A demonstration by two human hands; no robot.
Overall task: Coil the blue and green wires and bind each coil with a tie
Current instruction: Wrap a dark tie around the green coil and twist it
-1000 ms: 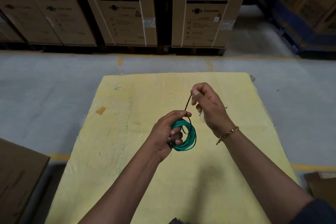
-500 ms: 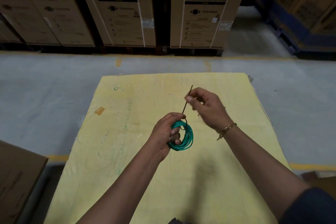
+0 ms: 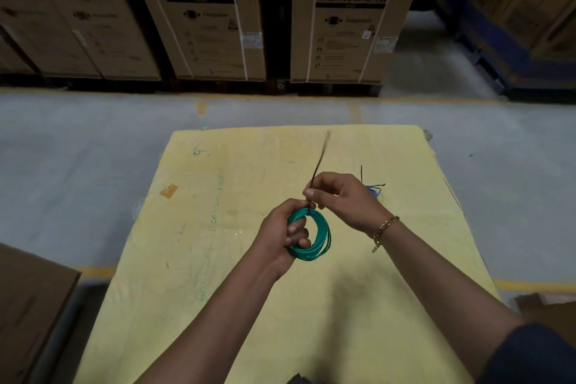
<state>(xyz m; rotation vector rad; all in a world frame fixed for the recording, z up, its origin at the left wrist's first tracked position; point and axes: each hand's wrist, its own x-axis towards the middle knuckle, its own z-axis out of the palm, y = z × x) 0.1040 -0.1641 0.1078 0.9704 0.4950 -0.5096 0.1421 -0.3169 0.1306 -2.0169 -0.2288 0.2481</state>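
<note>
green wire coil (image 3: pixel 322 235) over mid yellow table (image 3: pixel 218 259), well in from every edge | left hand (image 3: pixel 277 237) fingers curled through coil, gripping it | right hand (image 3: pixel 346 199) pinches tie (image 3: pixel 318 162) at coil top | blue wire (image 3: pixel 374 191) on table just behind right hand

Open tabletop (image 3: pixel 218 259) left, blue wire (image 3: pixel 374 189) right

View: the head camera is looking forward and down from the person's own head.
Nearness: it is sitting close above the left hand (image 3: pixel 280 235) and right hand (image 3: pixel 346 199) at mid-frame.
Facing: it is taking in the yellow table (image 3: pixel 218 290) across the lower frame and the cartons (image 3: pixel 212 19) along the top.
</note>
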